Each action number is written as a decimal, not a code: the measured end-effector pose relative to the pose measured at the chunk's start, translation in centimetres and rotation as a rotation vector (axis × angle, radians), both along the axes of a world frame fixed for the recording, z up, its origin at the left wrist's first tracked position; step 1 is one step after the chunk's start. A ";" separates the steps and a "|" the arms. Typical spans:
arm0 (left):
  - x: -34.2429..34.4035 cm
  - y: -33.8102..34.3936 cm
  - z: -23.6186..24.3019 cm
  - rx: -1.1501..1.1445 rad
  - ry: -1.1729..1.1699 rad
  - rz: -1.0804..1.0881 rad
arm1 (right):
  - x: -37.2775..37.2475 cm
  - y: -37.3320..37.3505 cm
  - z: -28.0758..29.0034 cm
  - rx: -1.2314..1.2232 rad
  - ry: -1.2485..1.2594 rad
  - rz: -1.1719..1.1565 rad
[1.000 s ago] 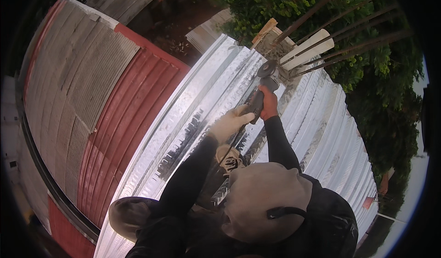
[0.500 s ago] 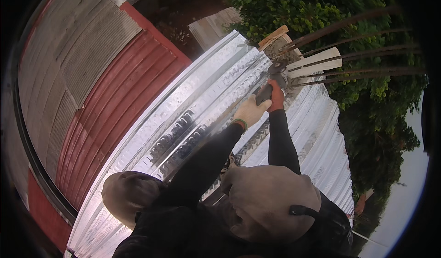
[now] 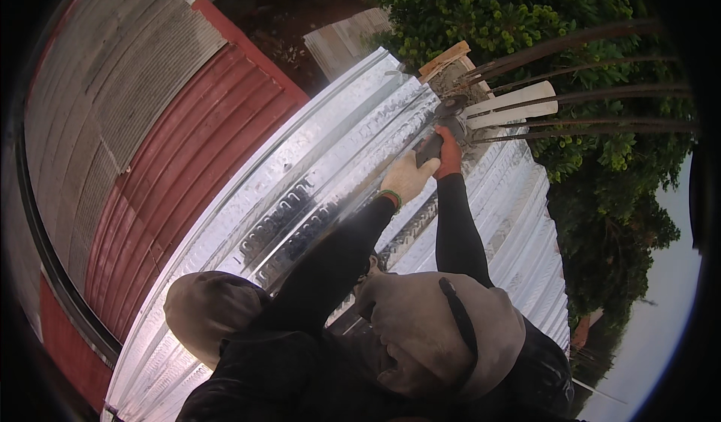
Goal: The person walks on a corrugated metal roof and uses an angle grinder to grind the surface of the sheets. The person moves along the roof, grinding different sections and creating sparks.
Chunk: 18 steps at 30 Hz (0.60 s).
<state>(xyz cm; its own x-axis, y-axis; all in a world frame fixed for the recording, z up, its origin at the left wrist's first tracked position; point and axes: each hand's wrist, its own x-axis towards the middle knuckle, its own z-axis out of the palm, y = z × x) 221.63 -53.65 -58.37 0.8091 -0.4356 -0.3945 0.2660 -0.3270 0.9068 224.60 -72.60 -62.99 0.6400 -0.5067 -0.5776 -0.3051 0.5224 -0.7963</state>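
Both my hands grip an angle grinder (image 3: pixel 429 149) at arm's length ahead of me. My left hand (image 3: pixel 405 177), in a pale glove with a green band at the wrist, is closed round the rear of its dark body. Further forward, my right hand (image 3: pixel 450 154) in an orange-red glove wraps the side nearer the head. The round disc (image 3: pixel 451 106) lies at the edge of a shiny corrugated metal sheet (image 3: pixel 338 133), beside a rough concrete column top (image 3: pixel 455 78). Whether the disc touches the sheet, I cannot tell.
Several rusty rebars (image 3: pixel 586 37) and a pale split pipe (image 3: pixel 526 101) stick out rightward from the column. Wooden boards (image 3: pixel 444 58) edge it. Left lies a red metal roof (image 3: pixel 188 174); dense trees (image 3: pixel 518 9) stand beyond. My bent knees (image 3: pixel 443 321) are over the sheet.
The whole view has shifted slightly. Both hands keep their grip on the angle grinder, which stays near the sheet's edge. A dark strap now hangs further across my right knee.
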 end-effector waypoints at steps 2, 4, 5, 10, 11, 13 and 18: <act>0.1 0.0 -0.2 -0.004 -0.001 0.003 | 0.2 0.0 -0.1 0.006 0.016 0.025; 0.1 0.0 -0.3 -0.008 0.004 0.008 | 0.2 -0.1 -0.2 0.005 0.017 0.030; 0.1 -0.1 -0.2 -0.009 0.009 0.012 | 0.1 -0.2 -0.2 0.003 0.018 0.030; -0.1 -0.6 -0.3 -0.034 0.029 0.013 | 0.2 -0.7 -0.1 -0.006 0.017 0.016; -0.1 -0.5 -0.6 -0.041 0.017 0.025 | 0.3 -0.3 0.0 -0.007 0.011 0.012; -0.3 -0.5 -0.7 -0.051 0.002 0.052 | 0.0 0.2 0.3 -0.001 0.002 0.012; -0.9 -0.4 -0.6 -0.091 0.029 0.064 | -0.3 0.3 0.4 -0.031 0.008 -0.006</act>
<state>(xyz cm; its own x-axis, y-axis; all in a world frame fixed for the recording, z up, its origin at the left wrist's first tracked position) 220.70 -54.08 -58.97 0.8252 -0.4187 -0.3791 0.3102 -0.2249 0.9237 224.30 -72.33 -62.55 0.6325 -0.5279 -0.5669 -0.3084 0.4997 -0.8094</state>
